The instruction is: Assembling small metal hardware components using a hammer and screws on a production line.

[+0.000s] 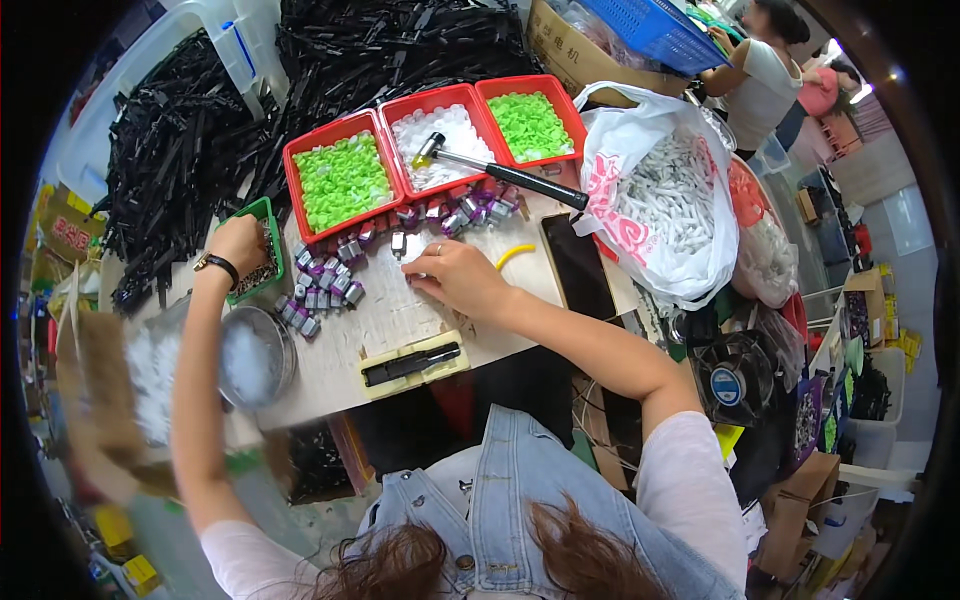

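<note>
**Small parts, light touch at the assembly bench**

We are at a pale worktable [400,320], our right hand [458,277] curled palm-down near its middle, fingertips pinched low at the surface; whatever it may hold is hidden beneath the fingers, so we cannot tell whether the pinch has anything in it. Our left hand [238,245], a dark watch at the wrist, reaches into a small green tray [268,215] at the table's left edge; its fingers are tucked out of sight too, and we cannot say how far they are closed. Between the two hands lies a scatter of small silver-and-purple caps [322,283], more of them strung along the foot of three red bins [300,195] holding green and white discs. A mallet [500,172] rests across the middle bin. A white bag of pale tubes [668,205] slumps to the right.

We judge the caps to be light, rigid and smooth enough to skate off the tabletop, best nipped by the sides between thumb and forefinger, one at a time.
</note>
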The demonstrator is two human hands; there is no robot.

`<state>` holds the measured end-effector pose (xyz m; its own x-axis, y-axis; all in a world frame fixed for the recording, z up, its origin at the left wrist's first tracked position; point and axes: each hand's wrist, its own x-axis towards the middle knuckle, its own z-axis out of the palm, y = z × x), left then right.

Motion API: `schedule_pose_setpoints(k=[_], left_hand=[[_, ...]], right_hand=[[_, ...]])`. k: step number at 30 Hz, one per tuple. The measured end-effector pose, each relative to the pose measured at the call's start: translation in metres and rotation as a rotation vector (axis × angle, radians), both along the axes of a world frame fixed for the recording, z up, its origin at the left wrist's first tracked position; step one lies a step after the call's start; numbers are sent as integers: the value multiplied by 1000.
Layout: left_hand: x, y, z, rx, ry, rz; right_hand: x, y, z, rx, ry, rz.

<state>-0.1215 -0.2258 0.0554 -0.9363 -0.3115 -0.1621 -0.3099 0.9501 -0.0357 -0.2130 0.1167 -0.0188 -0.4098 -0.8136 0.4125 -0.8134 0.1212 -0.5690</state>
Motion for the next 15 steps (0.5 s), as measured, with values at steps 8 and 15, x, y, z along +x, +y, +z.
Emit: schedule_pose_setpoints(k=[8, 15], left_hand=[[18, 3, 1, 92, 183, -13], [27, 5, -10, 15, 284, -21]], right_hand=[[3, -6, 6, 79, 36, -27], [9, -14, 14, 143, 24, -9]])
